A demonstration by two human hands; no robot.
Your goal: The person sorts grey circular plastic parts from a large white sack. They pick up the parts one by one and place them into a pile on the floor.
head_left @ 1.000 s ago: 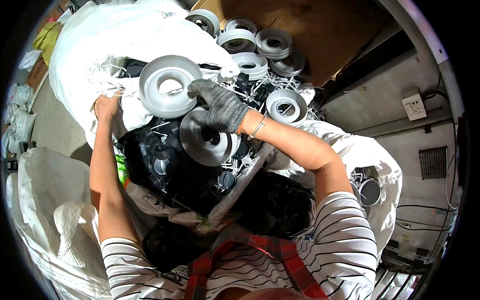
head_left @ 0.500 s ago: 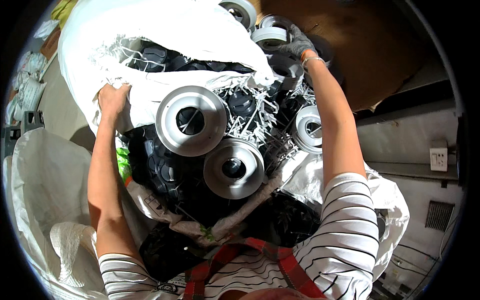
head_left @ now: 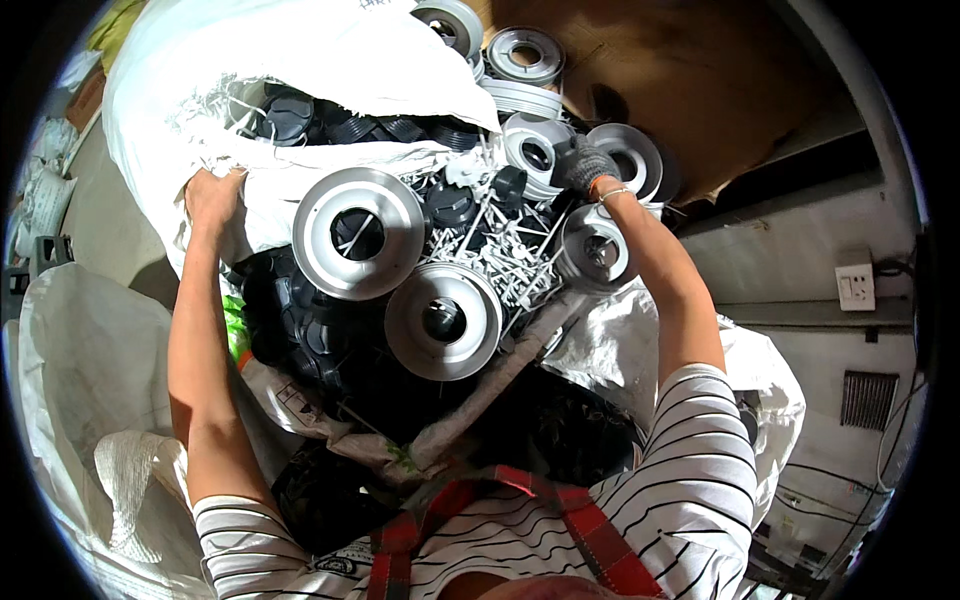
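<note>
My bare left hand is closed on the gathered edge of a white woven sack at left. Black ribbed plastic caps show through the sack's opening. My right hand, in a grey glove, is at the far right of the pile, its fingers curled at the rim of a grey plastic ring; the fingertips are partly hidden. Another grey ring lies just right of that hand, and one more sits below the wrist. Two wide grey rings rest on black parts in the middle.
Thin pale plastic sticks lie scattered between the rings. Several more rings stand by brown cardboard at the back. A second white sack stands at left. A wall socket is on the right.
My right hand has come nearer, from the rings at the back to a ring lower on the pile. My left hand keeps its hold on the sack. The view has shifted slightly.
</note>
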